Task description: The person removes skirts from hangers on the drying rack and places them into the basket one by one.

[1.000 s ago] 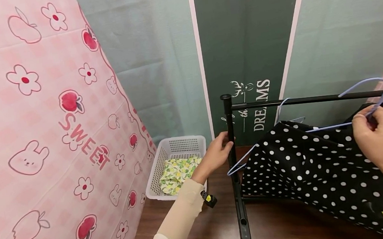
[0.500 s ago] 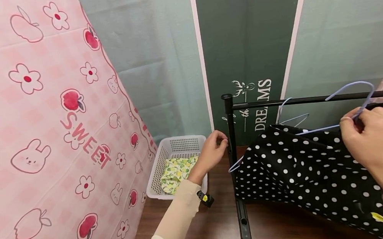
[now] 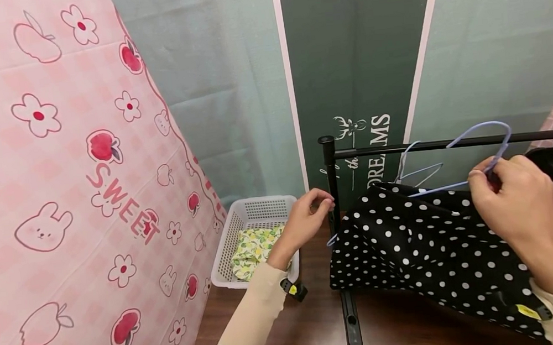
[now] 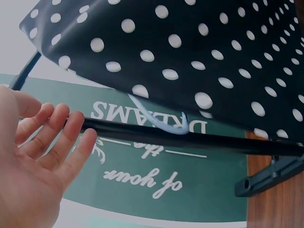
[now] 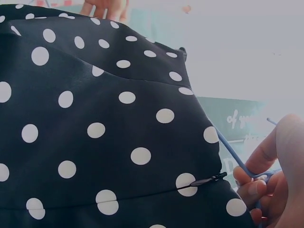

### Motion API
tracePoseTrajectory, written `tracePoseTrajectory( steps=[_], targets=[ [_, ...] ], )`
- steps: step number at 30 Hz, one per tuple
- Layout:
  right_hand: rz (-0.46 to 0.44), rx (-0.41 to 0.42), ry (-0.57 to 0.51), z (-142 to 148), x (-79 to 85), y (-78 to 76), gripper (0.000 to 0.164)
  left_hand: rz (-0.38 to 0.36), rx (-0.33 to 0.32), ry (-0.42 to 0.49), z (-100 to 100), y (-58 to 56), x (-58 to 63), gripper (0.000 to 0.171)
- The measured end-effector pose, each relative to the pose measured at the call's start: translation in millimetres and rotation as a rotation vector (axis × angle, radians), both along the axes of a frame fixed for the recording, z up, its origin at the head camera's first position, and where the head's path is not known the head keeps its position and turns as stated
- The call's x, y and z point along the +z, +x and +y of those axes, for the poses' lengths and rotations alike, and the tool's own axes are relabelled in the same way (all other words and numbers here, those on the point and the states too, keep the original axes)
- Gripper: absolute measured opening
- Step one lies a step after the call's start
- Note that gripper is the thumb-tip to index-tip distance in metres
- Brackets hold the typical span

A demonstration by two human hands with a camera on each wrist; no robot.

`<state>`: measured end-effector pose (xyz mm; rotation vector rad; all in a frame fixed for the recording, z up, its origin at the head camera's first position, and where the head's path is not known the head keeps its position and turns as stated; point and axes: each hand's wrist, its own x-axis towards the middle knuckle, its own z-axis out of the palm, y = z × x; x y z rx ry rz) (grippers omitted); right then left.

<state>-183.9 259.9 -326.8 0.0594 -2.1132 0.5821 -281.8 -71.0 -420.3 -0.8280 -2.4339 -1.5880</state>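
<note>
My right hand pinches a blue clothes hanger just below its hook. From this hanger hangs a black garment with white dots; a zip pull shows near its top edge in the right wrist view. The hook stands at the height of the black rail and overlaps it in the head view. My left hand is beside the upright post of the clothes rack, fingers loosely bent and fingertips right at the post. Nothing is in its grasp in the left wrist view.
A second blue hanger hangs on the rail, left of my right hand. On the wooden floor a white basket holds a lemon-print cloth. The rack's foot juts forward. A pink printed cloth stands at left.
My right hand has moved left along the rail with the hanger and garment, which now covers part of the post. My left hand has let go of the post and stays beside it.
</note>
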Motion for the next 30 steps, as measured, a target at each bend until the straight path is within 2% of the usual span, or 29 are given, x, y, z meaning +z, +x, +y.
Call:
tracePoseTrajectory(
  steps=[8, 18, 30],
  targets=[
    [-0.043, 0.041, -0.015, -9.5, -2.3, -3.3, 0.039, 0.005, -0.06, 0.041, 1.7, 9.3, 10.0, 0.022],
    [-0.103, 0.084, -0.015, -18.8, -8.5, -6.2, 0.022, 0.039, -0.098, 0.024, 4.3, 16.2, 17.4, 0.03],
    [-0.17, 0.138, -0.016, -32.2, -10.6, -13.0, 0.018, 0.037, -0.083, 0.004, 3.0, 18.7, 17.3, 0.033]
  ],
)
